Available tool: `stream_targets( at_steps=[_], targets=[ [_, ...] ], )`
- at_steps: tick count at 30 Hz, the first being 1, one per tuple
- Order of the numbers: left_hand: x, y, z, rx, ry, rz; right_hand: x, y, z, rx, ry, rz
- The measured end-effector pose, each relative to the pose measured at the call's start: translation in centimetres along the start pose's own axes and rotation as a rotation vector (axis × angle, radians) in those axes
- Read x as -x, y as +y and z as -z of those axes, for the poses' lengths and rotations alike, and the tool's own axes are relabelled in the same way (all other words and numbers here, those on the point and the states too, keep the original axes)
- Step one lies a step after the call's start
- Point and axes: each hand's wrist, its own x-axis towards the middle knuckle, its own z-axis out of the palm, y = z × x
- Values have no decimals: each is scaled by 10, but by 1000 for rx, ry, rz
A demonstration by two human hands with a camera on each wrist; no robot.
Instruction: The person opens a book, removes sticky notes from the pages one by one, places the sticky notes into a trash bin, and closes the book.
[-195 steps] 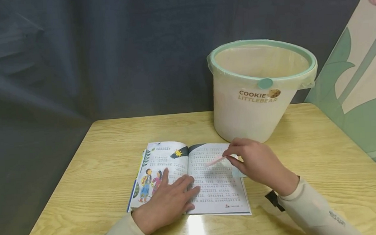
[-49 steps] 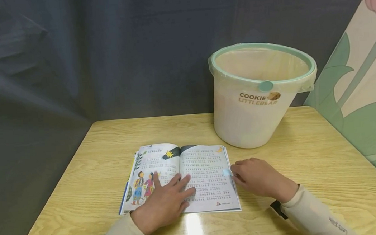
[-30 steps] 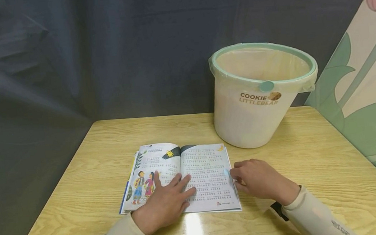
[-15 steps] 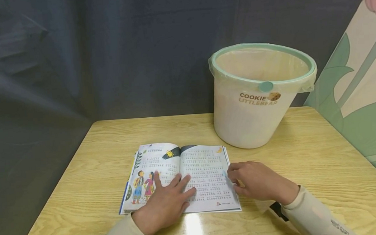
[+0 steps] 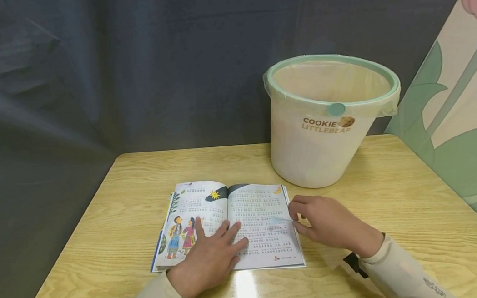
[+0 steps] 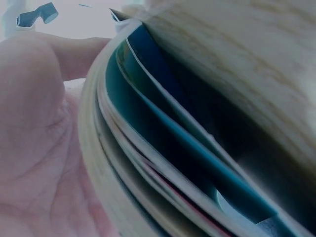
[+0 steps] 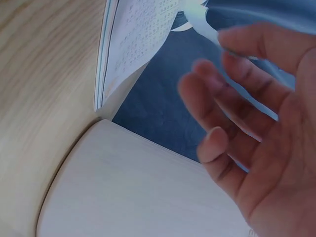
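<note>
An open book [image 5: 265, 247] with printed text and a coloured drawing of two figures lies on the table. My left hand [image 5: 212, 257] rests spread across its lower middle, fingers reaching onto the right page. In the left wrist view, that palm [image 6: 32, 148] is beside the book's fanned page edges [image 6: 143, 163]. At the right page's outer edge, my right hand [image 5: 329, 221] pinches a pale blue sticky tab [image 5: 279, 220] that extends over the text. The right wrist view shows the tab [image 7: 197, 17] curving from thumb and forefinger to the page; the other fingers are loosely bent.
A white bin [image 5: 312, 153] with a green rim and a clear liner stands behind the book, to the right. The wooden table [image 5: 142, 177] ends at a dark curtain [image 5: 193, 79]. A painted wall panel [image 5: 465, 107] is at the right.
The pink strip held by my right hand in the oldest frame is out of sight. The blue tab, then at the page edge, now reaches left over the page. My left hand has stayed put lately.
</note>
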Motion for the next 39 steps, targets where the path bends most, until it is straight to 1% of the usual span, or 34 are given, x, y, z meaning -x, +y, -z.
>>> stream_targets(
  at_steps=[3, 6, 12, 16, 20, 24, 27, 30, 32, 37, 39],
  targets=[
    [1, 1, 0, -1, -1, 3, 0, 0, 2, -13, 58, -15],
    [1, 1, 1, -10, -3, 4, 0, 0, 3, -15, 97, -21],
    [2, 2, 2, 10, -17, 17, -1, 3, 7, -19, 161, -1],
    [1, 2, 2, 29, -29, 18, -1, 8, 13, -17, 240, 17],
    [-1, 2, 2, 31, -35, 14, -1, 12, 23, -23, 327, 10],
    [-3, 3, 1, 10, -40, 15, -2, 15, 37, -36, 434, -24],
    [-5, 2, -1, -11, -44, 11, -4, 17, 50, -45, 531, -36],
    [-6, -2, -3, 2, -53, -2, -7, 17, 64, -58, 627, -37],
    [-6, -5, -2, 31, -63, -18, -10, 17, 73, -70, 695, -39],
    [-7, -15, 4, 149, -119, -36, -19, 22, 95, -138, 887, -53],
    [-8, -18, 5, 180, -123, -38, -24, 26, 103, -165, 970, -69]
  ],
)
